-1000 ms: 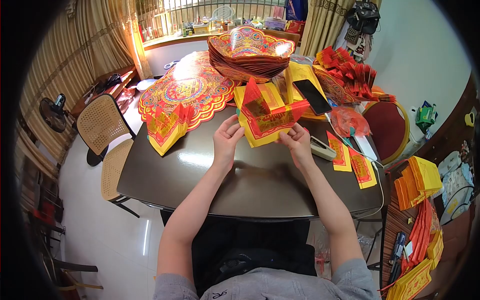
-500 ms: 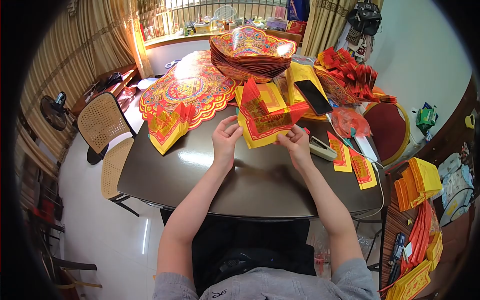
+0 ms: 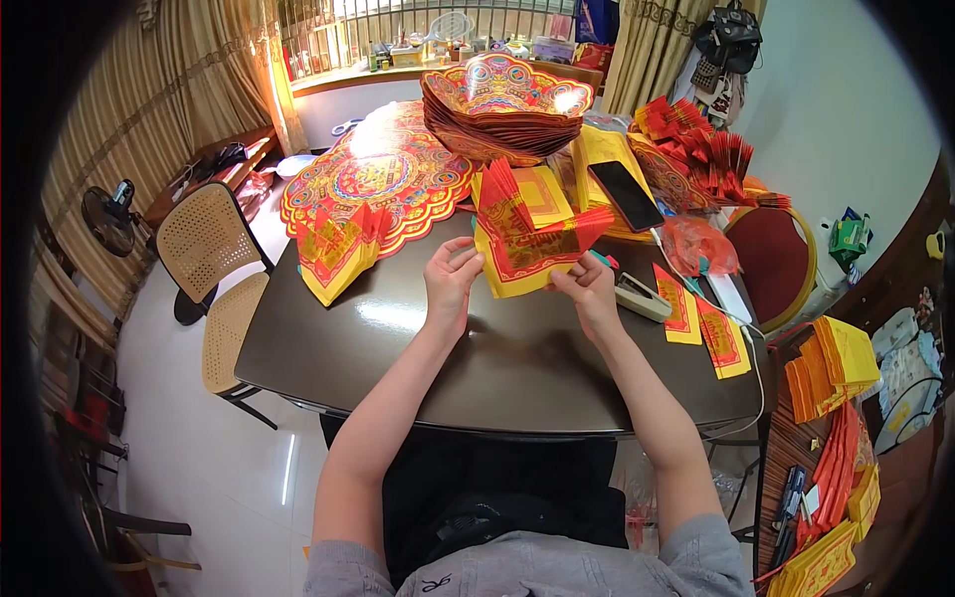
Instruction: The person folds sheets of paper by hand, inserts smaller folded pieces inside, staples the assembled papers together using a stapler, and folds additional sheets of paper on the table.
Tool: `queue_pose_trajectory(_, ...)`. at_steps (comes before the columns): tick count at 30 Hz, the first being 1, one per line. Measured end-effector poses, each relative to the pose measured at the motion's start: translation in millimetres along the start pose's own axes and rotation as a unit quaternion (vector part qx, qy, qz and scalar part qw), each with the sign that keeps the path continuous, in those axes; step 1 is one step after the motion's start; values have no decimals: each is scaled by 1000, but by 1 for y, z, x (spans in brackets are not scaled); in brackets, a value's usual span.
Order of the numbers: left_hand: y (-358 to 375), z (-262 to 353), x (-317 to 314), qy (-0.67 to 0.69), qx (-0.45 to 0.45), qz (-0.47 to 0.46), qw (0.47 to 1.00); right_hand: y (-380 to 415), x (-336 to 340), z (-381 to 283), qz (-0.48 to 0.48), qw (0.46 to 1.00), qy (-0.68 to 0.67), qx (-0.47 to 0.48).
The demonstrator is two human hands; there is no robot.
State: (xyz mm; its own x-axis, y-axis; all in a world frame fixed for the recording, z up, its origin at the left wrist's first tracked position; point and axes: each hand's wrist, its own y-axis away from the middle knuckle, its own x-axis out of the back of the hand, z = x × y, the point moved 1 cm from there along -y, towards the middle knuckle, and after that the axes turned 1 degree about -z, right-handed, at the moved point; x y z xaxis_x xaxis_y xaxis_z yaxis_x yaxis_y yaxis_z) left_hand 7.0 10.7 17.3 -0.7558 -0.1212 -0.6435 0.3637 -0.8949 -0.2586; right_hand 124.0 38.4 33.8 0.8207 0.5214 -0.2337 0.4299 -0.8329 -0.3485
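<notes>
Two hands, our left hand (image 3: 450,279) and right hand (image 3: 589,289), are pinching the folded yellow-red paper (image 3: 527,244) above the desk (image 3: 497,358), each grip closed on its lower edge.

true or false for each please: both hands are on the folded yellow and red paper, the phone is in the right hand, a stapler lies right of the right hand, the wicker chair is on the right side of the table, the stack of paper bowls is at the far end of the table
1. Both hands hold the folded yellow and red paper. True: the left hand grips its left edge and the right hand its right edge.
2. The phone is in the right hand. False: it lies on yellow sheets farther back on the table.
3. A stapler lies right of the right hand. True.
4. The wicker chair stands on the right side of the table. False: it is on the left.
5. The stack of paper bowls sits at the far end. True.
</notes>
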Motion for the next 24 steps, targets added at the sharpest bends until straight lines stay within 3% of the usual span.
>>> queue_pose_trajectory(4,0,-1,-1,6,7,-7,1000,0,1,0,3,1000,1,5)
queue_pose_trajectory(9,1,1,-6,-84,-35,-29,995,-1,6,0,45,999,-10,-17)
queue_pose_trajectory(13,-5,5,-3,-217,-115,11,969,-3,15,-15,191,963,45,182)
queue_pose_trajectory(14,-4,4,-4,-214,-117,18,970,-2,15,-20,184,965,48,180)
queue_pose_trajectory(16,0,10,-3,-309,-152,-47,938,10,0,-36,135,894,305,298)
queue_pose_trajectory(18,3,14,-16,-415,-178,-85,888,11,-6,-57,57,761,520,383)
queue_pose_trajectory(20,1,14,-21,-439,-223,-97,865,7,-21,-58,-53,690,618,374)
queue_pose_trajectory(23,0,17,-27,-505,-354,-130,776,-8,-23,-45,-68,681,623,378)
queue_pose_trajectory(24,0,18,-28,-503,-355,-130,777,-9,-22,-47,-68,680,625,378)
